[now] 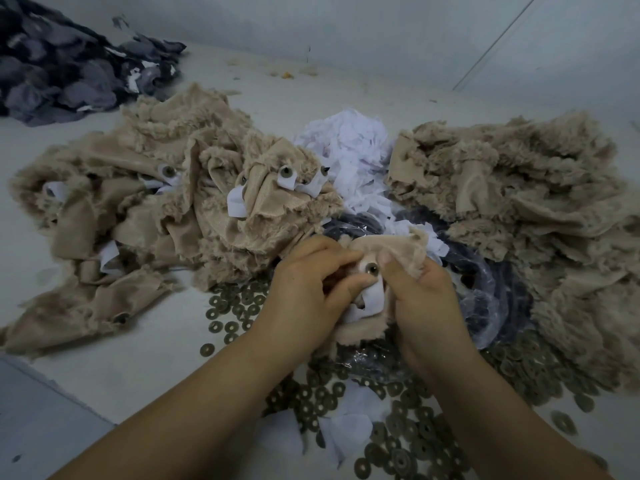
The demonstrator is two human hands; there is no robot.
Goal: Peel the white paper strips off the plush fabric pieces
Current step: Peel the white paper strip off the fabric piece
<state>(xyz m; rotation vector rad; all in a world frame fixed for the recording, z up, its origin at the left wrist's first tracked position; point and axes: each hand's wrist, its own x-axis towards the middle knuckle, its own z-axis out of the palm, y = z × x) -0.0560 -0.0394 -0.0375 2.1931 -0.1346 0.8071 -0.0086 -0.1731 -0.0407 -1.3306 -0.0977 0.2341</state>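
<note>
Here, the moment is set out line by line.

Piece in hand: a small tan plush piece (pixel 388 249) is held up between both hands, just above the scattered metal washers (pixel 398 441) and a clear plastic bag (pixel 485 289).
Left hand (pixel 311 282): its fingers are curled onto the piece, with the thumb laid beside the round eye stud (pixel 373 270).
Right hand (pixel 420 292): its fingers are curled round the fabric, the thumb pressed onto it just right of the stud.
Strip: the white paper strip (pixel 372 297) is seen hanging below the stud, between the two thumbs, still attached.
Step in hand: the strip is probably about to be torn free; the fabric should be pinned close to the stud and the paper pulled away from it, so the pile is not dragged.
Waiting pile: pieces with strips still on are heaped at left (pixel 180 188).
Done pile: bare pieces are heaped at right (pixel 519 188), with the discarded strips (pixel 349 147) between the heaps.
Open room: bare table (pixel 121 358) is left at the near left; the table edge is close there.
</note>
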